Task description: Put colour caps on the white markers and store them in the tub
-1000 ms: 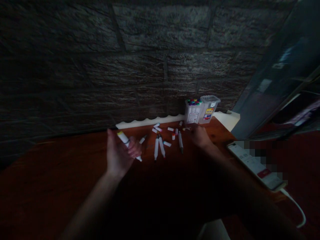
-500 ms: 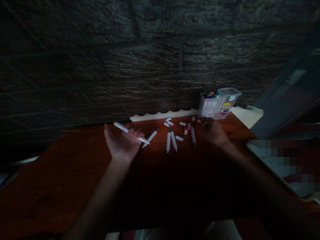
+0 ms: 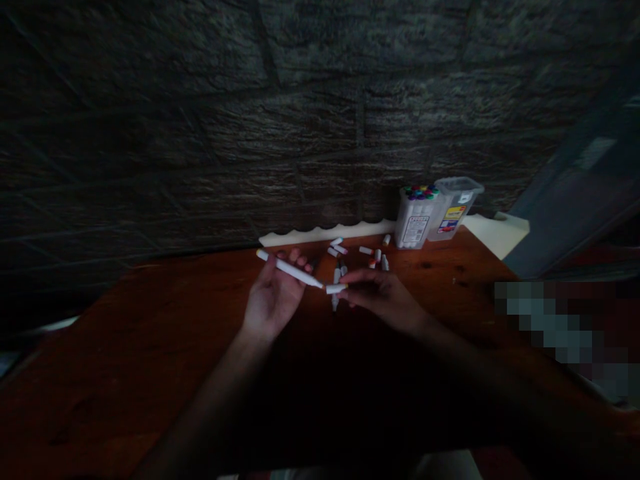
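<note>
Palm up, my left hand [image 3: 274, 297] is closed on a white marker [image 3: 295, 272] with a yellowish end, its bare tip pointing right. Between the fingertips of my right hand [image 3: 383, 297] is a white marker cap [image 3: 336, 289] with a yellow end. The cap is right at the marker's tip; I cannot tell whether they touch. Behind my hands lie several loose caps [image 3: 366, 250] on the wooden table. An uncapped marker [image 3: 335, 303] lies partly hidden behind the held cap, and another marker [image 3: 385, 263] shows just beyond my right hand.
A clear case packed with markers [image 3: 416, 223] stands at the back right, beside a clear plastic box [image 3: 453, 210]. A pale wavy-edged strip [image 3: 320, 231] runs along the dark stone wall [image 3: 300, 133]. The wooden table [image 3: 150, 320] extends left.
My right hand has come left from near the clear case, bringing a cap to the marker's tip. My left hand has moved right with the marker.
</note>
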`<state>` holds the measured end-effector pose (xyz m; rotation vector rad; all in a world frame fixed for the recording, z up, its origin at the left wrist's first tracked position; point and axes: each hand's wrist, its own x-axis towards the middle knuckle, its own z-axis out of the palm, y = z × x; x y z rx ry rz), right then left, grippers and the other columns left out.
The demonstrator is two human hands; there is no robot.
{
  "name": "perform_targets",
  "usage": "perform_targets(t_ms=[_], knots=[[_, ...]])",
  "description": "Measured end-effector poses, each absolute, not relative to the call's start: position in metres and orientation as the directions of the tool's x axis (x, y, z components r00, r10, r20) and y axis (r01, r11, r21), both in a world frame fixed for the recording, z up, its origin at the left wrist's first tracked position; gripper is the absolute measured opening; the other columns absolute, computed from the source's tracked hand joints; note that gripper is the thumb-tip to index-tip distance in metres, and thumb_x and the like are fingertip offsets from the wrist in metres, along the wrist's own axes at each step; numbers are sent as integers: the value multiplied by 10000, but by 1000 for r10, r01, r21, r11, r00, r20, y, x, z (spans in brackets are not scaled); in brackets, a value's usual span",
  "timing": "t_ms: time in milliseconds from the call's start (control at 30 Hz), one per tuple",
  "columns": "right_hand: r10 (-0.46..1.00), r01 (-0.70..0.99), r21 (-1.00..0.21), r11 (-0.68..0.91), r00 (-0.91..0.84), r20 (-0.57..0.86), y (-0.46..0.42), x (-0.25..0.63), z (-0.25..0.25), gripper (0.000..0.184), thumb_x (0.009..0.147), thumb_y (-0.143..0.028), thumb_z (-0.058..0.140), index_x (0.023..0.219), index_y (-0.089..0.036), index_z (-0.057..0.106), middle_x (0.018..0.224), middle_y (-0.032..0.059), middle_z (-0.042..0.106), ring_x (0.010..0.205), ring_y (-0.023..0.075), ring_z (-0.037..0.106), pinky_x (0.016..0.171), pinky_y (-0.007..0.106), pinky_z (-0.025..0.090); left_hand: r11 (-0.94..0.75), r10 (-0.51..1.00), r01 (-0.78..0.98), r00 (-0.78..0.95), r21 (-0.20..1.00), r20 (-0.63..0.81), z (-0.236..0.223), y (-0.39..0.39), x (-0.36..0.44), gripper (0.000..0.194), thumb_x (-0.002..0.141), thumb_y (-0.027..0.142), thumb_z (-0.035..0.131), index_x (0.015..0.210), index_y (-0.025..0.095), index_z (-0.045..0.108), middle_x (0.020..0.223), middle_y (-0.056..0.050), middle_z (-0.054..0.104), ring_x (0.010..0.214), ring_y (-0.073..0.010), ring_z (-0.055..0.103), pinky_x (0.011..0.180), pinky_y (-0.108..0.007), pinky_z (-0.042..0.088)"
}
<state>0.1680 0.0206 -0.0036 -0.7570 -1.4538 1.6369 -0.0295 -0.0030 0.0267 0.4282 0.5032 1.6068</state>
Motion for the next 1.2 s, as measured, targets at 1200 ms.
perform_targets(t_ms=[1200], knots=[[977, -587, -804, -95, -212, 40, 51, 197, 16, 168, 664, -209, 795, 819, -220, 728, 770, -21, 654, 657, 79, 548, 611, 192, 508, -211, 977, 60, -6, 976, 212, 18, -15, -15, 221, 711, 164, 755, 926, 214, 768, 789, -37, 747, 638, -139, 642, 609, -240, 520]])
